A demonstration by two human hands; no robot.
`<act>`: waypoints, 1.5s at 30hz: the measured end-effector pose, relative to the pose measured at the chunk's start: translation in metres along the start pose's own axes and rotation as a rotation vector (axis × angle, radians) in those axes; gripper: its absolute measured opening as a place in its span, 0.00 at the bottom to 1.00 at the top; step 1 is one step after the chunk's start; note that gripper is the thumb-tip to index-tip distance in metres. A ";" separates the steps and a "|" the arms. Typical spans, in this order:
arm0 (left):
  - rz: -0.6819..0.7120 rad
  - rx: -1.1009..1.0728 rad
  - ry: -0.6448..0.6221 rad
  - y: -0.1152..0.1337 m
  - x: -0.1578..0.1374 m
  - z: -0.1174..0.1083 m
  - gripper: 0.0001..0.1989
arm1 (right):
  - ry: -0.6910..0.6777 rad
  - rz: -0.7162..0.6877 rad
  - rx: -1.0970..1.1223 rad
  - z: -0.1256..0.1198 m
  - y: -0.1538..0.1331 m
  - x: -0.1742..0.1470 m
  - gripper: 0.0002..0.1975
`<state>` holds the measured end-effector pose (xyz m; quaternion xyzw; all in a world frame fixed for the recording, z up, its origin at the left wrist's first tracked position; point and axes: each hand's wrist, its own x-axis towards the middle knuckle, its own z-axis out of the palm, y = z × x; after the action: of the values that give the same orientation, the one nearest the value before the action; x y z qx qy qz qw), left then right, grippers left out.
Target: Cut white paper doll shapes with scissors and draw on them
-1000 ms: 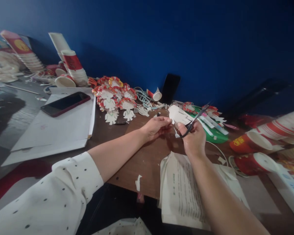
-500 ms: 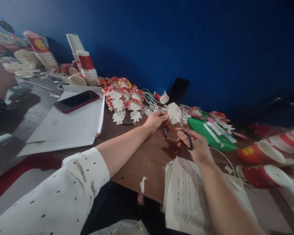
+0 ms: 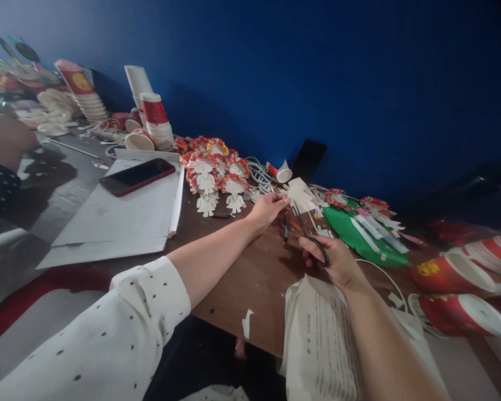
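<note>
My left hand [image 3: 270, 210] pinches the left edge of a piece of white paper [image 3: 302, 195] above the brown table. A pair of scissors [image 3: 319, 248] with black handles is in my right hand [image 3: 332, 257], its fingers curled round the loops. The blades point up and left, towards the paper's lower left edge near my left fingertips; whether they touch it I cannot tell. Left of my left hand lies a cluster of white paper doll cut-outs [image 3: 234, 203] with red frilled tops.
Behind stand a phone [image 3: 309, 160] and a cut paper cup [image 3: 279, 171]. White markers [image 3: 366, 234] lie on a green sheet [image 3: 346, 229] at right, near several red cups [image 3: 455, 272]. A tissue pack [image 3: 317, 340] is at the front edge. Another person's hand [image 3: 4, 136] shows far left.
The scissors have swung from the paper's right side to its lower left edge. The paper has turned slightly in my left hand. The whole view has shifted a little.
</note>
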<state>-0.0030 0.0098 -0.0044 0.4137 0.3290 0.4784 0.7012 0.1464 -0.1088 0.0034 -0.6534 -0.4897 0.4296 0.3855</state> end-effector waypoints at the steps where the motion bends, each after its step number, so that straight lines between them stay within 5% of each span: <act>1: 0.003 0.011 -0.006 0.000 0.000 0.001 0.07 | 0.006 -0.010 -0.009 0.000 0.000 0.000 0.26; 13: -0.154 -0.022 -0.161 -0.002 -0.008 0.010 0.06 | 0.050 -0.102 0.038 0.003 0.001 0.002 0.22; 28: -0.214 -0.046 -0.162 0.001 -0.012 0.010 0.06 | 0.022 -0.075 0.210 0.006 0.012 0.008 0.21; 45: -0.209 -0.009 -0.191 0.010 -0.015 0.012 0.08 | 0.049 -0.143 0.158 0.004 0.008 0.006 0.21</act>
<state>-0.0016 -0.0057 0.0105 0.4177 0.2997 0.3629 0.7772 0.1455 -0.1046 -0.0067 -0.5947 -0.4900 0.4222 0.4775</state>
